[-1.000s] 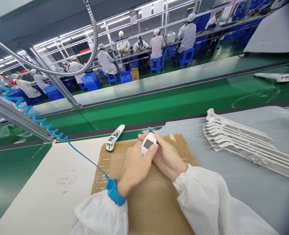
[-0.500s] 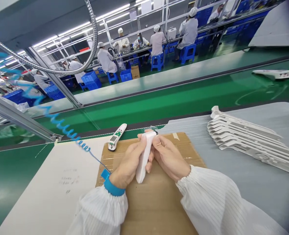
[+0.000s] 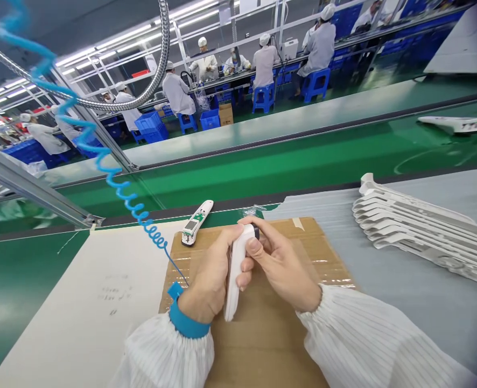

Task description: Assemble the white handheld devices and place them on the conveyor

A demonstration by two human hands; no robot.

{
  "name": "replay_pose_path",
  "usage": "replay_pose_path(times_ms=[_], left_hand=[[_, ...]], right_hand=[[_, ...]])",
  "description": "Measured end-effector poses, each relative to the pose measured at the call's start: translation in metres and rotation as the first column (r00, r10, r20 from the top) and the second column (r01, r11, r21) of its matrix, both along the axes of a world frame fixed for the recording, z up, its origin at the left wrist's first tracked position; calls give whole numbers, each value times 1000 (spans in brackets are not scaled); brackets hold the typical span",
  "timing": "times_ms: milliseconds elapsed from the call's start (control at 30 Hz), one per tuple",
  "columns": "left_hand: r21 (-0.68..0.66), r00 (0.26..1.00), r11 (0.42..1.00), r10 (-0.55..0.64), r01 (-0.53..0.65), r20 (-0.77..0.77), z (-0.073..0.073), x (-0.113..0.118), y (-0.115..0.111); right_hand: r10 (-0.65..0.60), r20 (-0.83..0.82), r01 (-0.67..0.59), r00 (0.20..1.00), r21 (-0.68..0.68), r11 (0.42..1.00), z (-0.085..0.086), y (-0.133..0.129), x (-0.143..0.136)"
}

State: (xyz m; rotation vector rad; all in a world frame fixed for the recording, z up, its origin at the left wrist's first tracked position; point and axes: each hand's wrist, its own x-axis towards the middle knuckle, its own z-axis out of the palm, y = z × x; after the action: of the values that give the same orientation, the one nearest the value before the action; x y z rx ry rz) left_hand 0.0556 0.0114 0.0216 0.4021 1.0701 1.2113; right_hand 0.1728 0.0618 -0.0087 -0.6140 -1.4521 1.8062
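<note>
A slim white handheld device with a black end piece is held over a flat cardboard sheet. My left hand wraps round its body, fingertips showing on the right side. At the black end, my right hand pinches the device with thumb and fingers. A blue strap on my left wrist joins a coiled blue cord. Beyond my left hand lies an open white casing with a green circuit board and a small screen showing.
On the grey mat at right lies a stack of white casing shells. Another white piece is on the green belt. White paper covers the left side. A metal hose hangs overhead. Several people sit working far off.
The device has come slightly closer to me and stands more upright in view. My right fingers have shifted over its black end, which now shows more. The coiled cord has swung.
</note>
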Motion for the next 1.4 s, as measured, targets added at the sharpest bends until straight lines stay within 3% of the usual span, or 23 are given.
replay_pose_path(times_ms=[200,333,467,600,667,767,867,1033,1133,1267,1333,1400], left_hand=[[5,999,1000,-20,20,27,-1,-2,1],[10,998,1000,20,-20,-54,-6,0,2],[200,994,977,92,-77,-66,-5,6,1],[476,955,873,222,-106,-196,9,3,-2],[516,929,850,269,-105,-255,12,-1,-4],[485,911,868,277,-101,-306,9,-5,-7],[453,897,888,263,-81,-356,2,-7,-13],[367,787,913,357,-180,-503,-11,-21,-42],[279,739,952,280,-129,-613,-20,-32,-63],[251,786,966,201,-61,-584,-28,-35,-77],[259,796,966,167,-13,-581,-28,-32,-79],[249,710,967,137,56,-691,-27,-28,-80]], right_hand=[[-24,28,21,999,106,994,-4,2,1],[-1,-2,1,1000,76,997,-2,-1,0],[-16,7,15,1000,36,999,10,-2,0],[-135,-90,142,987,83,986,17,2,2],[-136,-82,148,987,162,976,14,2,4],[-153,65,126,986,310,942,8,1,5],[-208,145,118,967,467,876,4,-5,3],[-252,213,14,944,736,677,-3,-16,-6],[-201,300,-129,933,796,592,-9,-23,-12],[-212,338,-188,917,835,517,-16,-36,-12],[-271,327,-186,905,879,439,-21,-42,-6],[-344,316,-203,884,924,325,-29,-47,0]])
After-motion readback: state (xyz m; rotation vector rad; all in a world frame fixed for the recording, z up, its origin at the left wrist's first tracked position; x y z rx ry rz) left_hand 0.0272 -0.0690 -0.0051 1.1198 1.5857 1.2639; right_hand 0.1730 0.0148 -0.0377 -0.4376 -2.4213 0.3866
